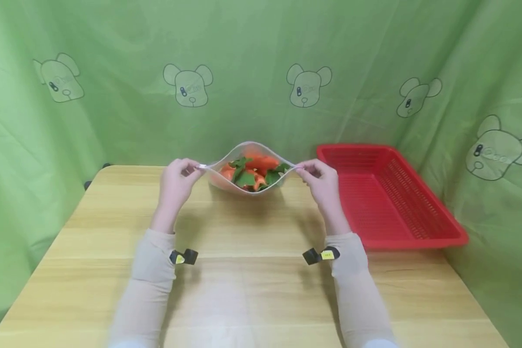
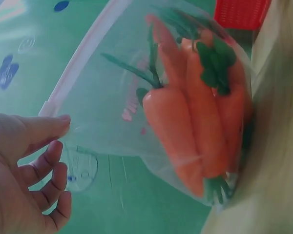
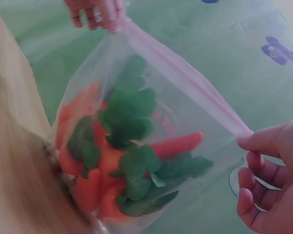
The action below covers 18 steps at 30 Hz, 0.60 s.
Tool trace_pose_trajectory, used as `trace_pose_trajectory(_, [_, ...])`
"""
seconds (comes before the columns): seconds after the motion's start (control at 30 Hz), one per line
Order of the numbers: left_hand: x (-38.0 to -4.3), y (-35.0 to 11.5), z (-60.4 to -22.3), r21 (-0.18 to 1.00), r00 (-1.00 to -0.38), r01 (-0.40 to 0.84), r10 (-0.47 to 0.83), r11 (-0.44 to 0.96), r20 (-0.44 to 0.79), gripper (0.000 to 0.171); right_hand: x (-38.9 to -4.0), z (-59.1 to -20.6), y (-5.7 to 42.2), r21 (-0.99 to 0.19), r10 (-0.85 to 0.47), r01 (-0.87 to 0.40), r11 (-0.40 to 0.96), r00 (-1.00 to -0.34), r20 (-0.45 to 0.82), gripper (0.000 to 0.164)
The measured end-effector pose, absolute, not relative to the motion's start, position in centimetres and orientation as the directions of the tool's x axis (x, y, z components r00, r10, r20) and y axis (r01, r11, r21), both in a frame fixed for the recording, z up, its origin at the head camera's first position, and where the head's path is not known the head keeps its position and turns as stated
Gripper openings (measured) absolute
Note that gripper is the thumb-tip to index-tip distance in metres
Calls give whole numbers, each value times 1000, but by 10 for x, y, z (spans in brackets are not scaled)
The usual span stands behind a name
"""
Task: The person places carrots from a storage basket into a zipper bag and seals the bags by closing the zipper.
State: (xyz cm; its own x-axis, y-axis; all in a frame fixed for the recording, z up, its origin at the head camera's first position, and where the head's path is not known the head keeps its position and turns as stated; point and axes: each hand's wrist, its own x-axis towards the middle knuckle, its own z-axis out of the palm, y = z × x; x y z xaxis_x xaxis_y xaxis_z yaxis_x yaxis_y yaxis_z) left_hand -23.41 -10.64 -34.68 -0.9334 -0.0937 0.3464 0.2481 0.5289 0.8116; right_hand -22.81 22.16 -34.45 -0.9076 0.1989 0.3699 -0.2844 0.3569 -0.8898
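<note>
A translucent zip bag (image 1: 217,181) stands near the far edge of the wooden table, its mouth spread wide. Inside lie several orange carrots (image 2: 171,131) with green leafy tops (image 3: 127,109). My left hand (image 1: 177,183) pinches the left end of the zip edge between thumb and index finger, where a small white slider (image 1: 202,166) sits. At the opposite end, my right hand (image 1: 322,181) pinches the other corner of the mouth. In both wrist views the remaining fingers are loosely curled beside the bag.
A red plastic basket (image 1: 376,203) with slotted walls stands on the table to the right of the bag, close to my right forearm. Green curtains (image 1: 252,58) printed with bear heads hang behind and on both sides of the wooden table (image 1: 243,270).
</note>
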Motion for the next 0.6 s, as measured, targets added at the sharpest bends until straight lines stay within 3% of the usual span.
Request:
trace_pose_trajectory(0.3, [-219, -122, -371, 851, -945, 173, -159, 496, 285, 19, -209, -370, 229, -913, 187, -206, 352, -940, 284, 19])
trace_pose_trajectory(0.6, [-212, -128, -383, 843, -954, 199, -98, 500, 284, 19, -198, -372, 229, -914, 125, -191, 357, -960, 250, 17])
